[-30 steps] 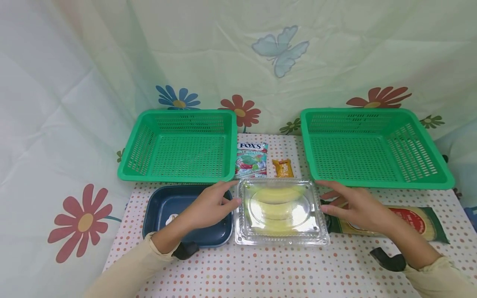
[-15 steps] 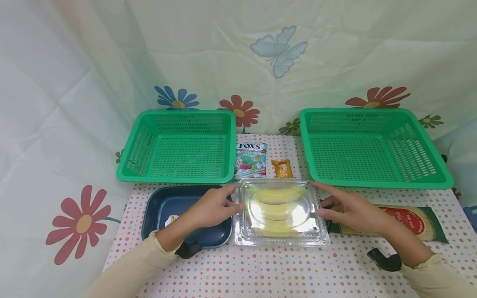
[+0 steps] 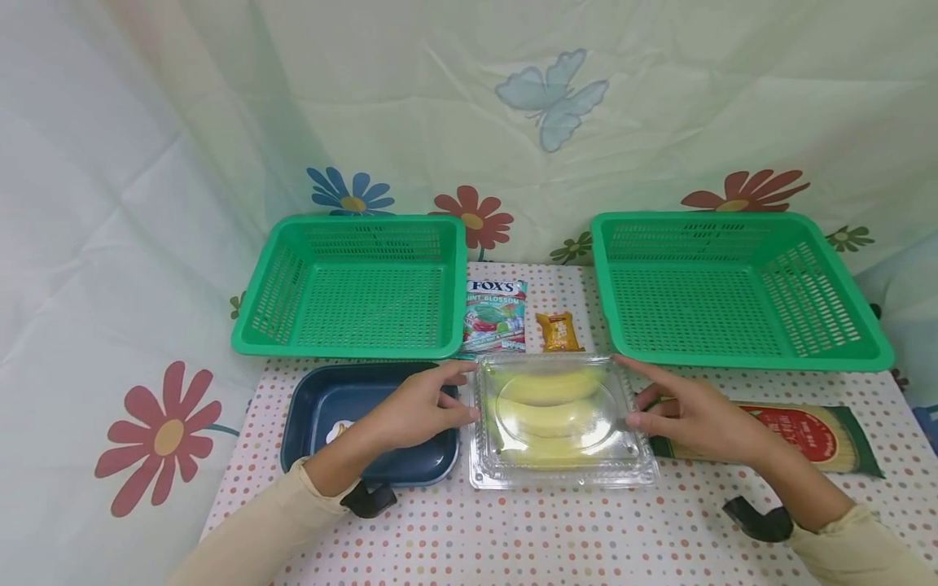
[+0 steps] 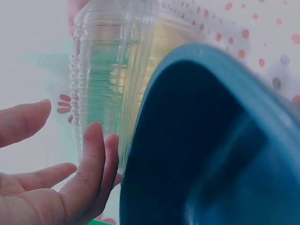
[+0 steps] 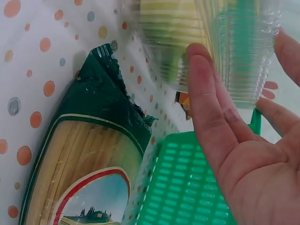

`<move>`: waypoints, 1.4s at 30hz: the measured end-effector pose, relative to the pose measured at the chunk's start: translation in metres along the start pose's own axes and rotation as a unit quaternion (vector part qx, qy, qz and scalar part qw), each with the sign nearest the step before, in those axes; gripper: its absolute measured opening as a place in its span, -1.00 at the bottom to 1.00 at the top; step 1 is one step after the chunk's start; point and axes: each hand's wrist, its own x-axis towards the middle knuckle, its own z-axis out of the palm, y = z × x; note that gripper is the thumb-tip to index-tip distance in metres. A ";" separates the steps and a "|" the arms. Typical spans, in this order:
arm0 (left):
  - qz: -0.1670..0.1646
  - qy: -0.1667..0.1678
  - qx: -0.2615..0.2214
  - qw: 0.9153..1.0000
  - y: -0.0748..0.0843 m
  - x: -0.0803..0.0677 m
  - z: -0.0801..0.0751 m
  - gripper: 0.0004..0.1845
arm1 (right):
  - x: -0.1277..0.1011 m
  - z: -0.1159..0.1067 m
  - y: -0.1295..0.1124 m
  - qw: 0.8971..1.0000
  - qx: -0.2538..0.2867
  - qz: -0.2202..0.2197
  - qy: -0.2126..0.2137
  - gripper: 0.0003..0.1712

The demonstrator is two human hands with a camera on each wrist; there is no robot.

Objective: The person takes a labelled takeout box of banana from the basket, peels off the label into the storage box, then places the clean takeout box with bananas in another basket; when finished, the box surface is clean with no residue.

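Head view: clear clamshell box [image 3: 560, 423] of bananas [image 3: 545, 403] on the dotted bench [image 3: 557, 537], long axis running left-right, bananas lying the same way. Left hand [image 3: 418, 407] touching its left wall, right hand [image 3: 692, 415] its right wall, fingers of both mostly straight, neither closed around it. Navy tray [image 3: 322, 407] just left, spaghetti pack [image 3: 806, 435] just right; two green baskets [image 3: 352, 285] behind, with a Fox's candy bag [image 3: 495, 313] and a small orange packet [image 3: 558, 330] between. Left wrist view: ribbed box side [image 4: 98, 79] against fingertips [image 4: 96, 150], tray rim alongside. Right wrist view: fingers [image 5: 208, 103] flat on the ribbed wall, pasta strands visible through the pack window [image 5: 79, 159].
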 end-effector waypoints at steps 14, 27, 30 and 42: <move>0.041 -0.025 -0.175 0.983 0.001 -0.029 -0.017 -0.24 | -0.010 -0.015 -0.015 0.996 0.085 0.015 -0.034 -0.10; 0.069 0.021 -0.211 0.975 0.014 -0.052 -0.019 -0.25 | -0.008 -0.019 -0.037 0.994 0.108 0.005 0.021 -0.14; 0.081 0.048 -0.228 0.969 0.019 -0.058 -0.021 -0.27 | -0.004 -0.020 -0.044 0.994 0.104 -0.012 0.035 -0.14; 0.140 0.220 -0.183 0.948 0.021 -0.065 -0.065 -0.28 | 0.049 -0.005 -0.093 0.988 0.146 -0.045 0.035 -0.17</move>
